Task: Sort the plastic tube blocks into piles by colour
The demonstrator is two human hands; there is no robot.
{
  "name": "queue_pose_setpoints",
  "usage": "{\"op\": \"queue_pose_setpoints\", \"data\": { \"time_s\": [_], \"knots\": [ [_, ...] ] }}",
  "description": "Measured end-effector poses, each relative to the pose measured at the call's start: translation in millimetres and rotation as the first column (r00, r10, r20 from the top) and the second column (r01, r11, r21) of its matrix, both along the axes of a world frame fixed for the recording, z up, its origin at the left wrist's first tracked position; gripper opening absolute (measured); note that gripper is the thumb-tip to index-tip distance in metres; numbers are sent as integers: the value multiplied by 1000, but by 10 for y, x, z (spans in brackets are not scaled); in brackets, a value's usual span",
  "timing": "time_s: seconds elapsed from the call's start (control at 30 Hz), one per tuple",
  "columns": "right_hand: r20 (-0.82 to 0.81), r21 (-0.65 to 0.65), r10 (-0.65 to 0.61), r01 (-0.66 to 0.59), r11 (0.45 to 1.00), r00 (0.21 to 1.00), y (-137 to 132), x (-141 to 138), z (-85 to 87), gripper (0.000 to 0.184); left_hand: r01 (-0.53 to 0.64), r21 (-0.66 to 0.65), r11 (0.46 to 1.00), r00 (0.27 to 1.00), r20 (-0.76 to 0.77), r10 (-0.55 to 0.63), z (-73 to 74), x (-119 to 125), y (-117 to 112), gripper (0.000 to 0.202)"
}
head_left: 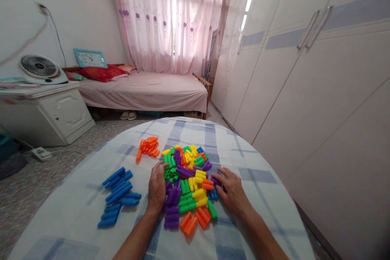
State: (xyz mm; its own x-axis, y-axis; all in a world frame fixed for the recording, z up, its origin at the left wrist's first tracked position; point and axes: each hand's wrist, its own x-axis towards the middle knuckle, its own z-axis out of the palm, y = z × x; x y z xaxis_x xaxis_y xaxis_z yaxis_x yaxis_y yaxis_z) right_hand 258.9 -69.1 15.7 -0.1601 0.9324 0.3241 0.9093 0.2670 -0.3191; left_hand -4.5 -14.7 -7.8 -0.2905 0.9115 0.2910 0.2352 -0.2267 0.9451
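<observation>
A mixed heap of plastic tube blocks (pixel 190 180) in green, yellow, purple, orange and blue lies in the middle of a round table (pixel 76 219) with a checked cloth. My left hand (pixel 157 187) rests flat against the heap's left side, fingers stretched toward green pieces. My right hand (pixel 231 189) lies at the heap's right edge, fingers bent over purple and blue pieces; whether it grips one is unclear. A sorted group of blue blocks (pixel 117 197) sits to the left. A sorted group of orange blocks (pixel 148 147) lies farther back.
A bed (pixel 146 89) with a red pillow stands under a pink curtained window. A white cabinet (pixel 55 113) with a fan on top is at the left. White wardrobe doors (pixel 319 101) line the right wall. A power strip (pixel 41 153) lies on the floor.
</observation>
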Motion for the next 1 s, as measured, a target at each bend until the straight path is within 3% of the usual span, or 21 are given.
{"op": "queue_pose_setpoints", "data": {
  "time_s": [0.37, 0.67, 0.77, 1.0],
  "knots": [
    [116, 98, -238, 227, 969, 964, -46, 252, -40, 34, 15, -7, 1000, 1000, -10, -15, -5, -8, 8, 49],
    [51, -38, 65, -63, 997, 997, 400, -175, 133, 51, 13, -12, 1000, 1000, -5, -13, 44, 2, -21, 49],
    [35, -45, 67, -65, 997, 997, 444, -223, 115, 50, 18, -32, 999, 1000, 17, -17, 29, 6, -15, 49],
    [49, -34, -10, 11, 999, 999, 407, -217, 112, 27, 17, -2, 1000, 999, -33, -17, 6, -1, -10, 49]
  ]
}}
